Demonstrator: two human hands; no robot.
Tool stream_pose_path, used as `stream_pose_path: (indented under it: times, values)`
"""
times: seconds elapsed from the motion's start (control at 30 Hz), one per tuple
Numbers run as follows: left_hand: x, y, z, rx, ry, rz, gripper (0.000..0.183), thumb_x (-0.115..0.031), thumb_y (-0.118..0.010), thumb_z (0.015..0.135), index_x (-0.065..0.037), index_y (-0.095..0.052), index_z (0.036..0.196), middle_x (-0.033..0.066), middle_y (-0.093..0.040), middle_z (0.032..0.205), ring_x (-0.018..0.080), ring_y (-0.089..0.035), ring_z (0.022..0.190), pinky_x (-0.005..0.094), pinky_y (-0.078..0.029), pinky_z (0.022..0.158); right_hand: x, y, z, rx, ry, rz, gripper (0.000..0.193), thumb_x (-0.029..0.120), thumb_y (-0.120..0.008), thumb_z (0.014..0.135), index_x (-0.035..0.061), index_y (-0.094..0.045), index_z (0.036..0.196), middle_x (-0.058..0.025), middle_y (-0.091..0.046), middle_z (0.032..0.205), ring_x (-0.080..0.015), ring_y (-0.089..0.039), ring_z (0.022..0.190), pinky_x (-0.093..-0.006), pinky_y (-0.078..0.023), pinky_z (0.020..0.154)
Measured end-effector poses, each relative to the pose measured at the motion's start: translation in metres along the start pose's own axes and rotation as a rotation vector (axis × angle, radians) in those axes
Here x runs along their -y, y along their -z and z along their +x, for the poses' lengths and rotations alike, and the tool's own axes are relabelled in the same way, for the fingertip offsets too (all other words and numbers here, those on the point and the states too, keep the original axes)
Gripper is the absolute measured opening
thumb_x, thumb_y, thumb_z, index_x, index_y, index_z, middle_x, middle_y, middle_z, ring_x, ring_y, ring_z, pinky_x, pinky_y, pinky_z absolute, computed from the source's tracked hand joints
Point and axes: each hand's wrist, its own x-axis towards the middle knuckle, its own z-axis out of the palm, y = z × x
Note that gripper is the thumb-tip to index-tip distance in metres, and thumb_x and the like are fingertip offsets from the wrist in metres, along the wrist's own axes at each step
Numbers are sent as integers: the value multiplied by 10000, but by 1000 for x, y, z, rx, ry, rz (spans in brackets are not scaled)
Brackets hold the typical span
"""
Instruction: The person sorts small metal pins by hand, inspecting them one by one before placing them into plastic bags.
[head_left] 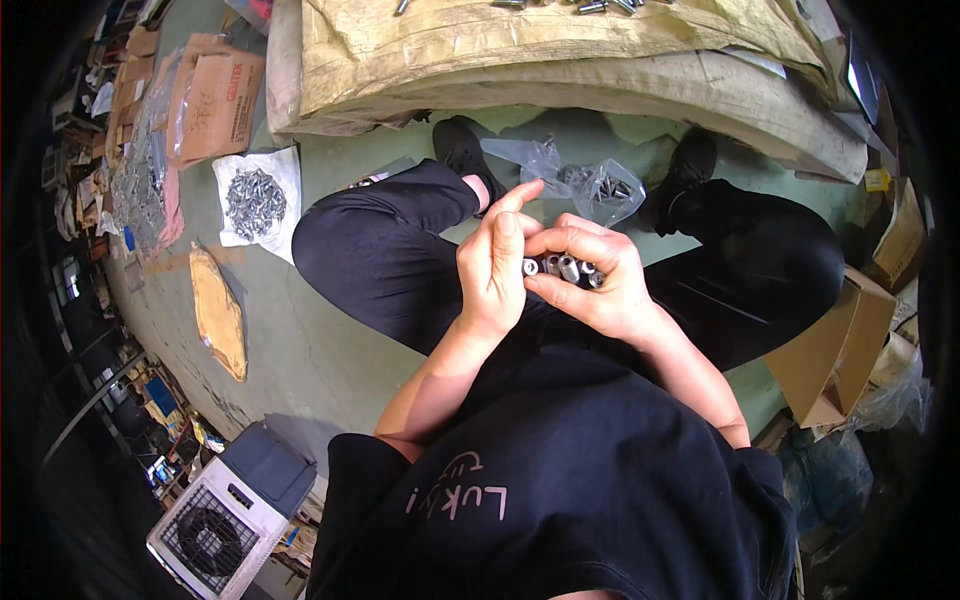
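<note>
My right hand (605, 275) is curled round several short, shiny metal sleeves (569, 267), held in a row between thumb and fingers; at least one shows a hole in its end. Beside it, my left hand (490, 262) is upright with its fingers stretched out, its palm side against the end sleeve and the right fingertips. Both hands are over my lap, between my spread knees. Beyond them, a clear plastic bag (612, 212) of similar small metal parts lies on the floor between my shoes.
Ahead stands a low padded surface covered with yellowish paper (430, 40), with loose metal parts (592, 7) at its far edge. To the left are a white sack (288, 180) bearing a pile of metal parts, a cardboard box (215, 105) and a fan unit (215, 525). An open carton (835, 350) sits right.
</note>
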Motion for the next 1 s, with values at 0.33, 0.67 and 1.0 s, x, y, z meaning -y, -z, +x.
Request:
stream_pose_path:
  times: [0.33,0.67,1.0]
  values:
    - [-5,19,4,133,842,-1073,356,-125,-399,858,14,-411,1185,87,-512,947,115,-504,734,214,-386,514,-22,19,-1,-202,-371,1189,166,97,-589,736,4,-530,861,-129,-566,777,-209,-568,665,-250,-481,454]
    - [-12,10,-1,196,458,-810,518,-7,-461,822,-26,-265,1301,161,-381,1252,105,-478,774,197,-389,559,-23,16,-7,-136,-608,618,189,102,-670,737,15,-615,896,-2,-523,579,-37,-403,440,-170,-290,390]
    - [-7,3,-8,268,150,-302,598,-65,-508,823,-16,-201,1334,175,-380,1260,96,-477,839,175,-404,620,-8,13,-7,-47,-391,181,202,81,-696,702,7,-616,871,-2,-597,805,-68,-512,735,-231,-428,689]
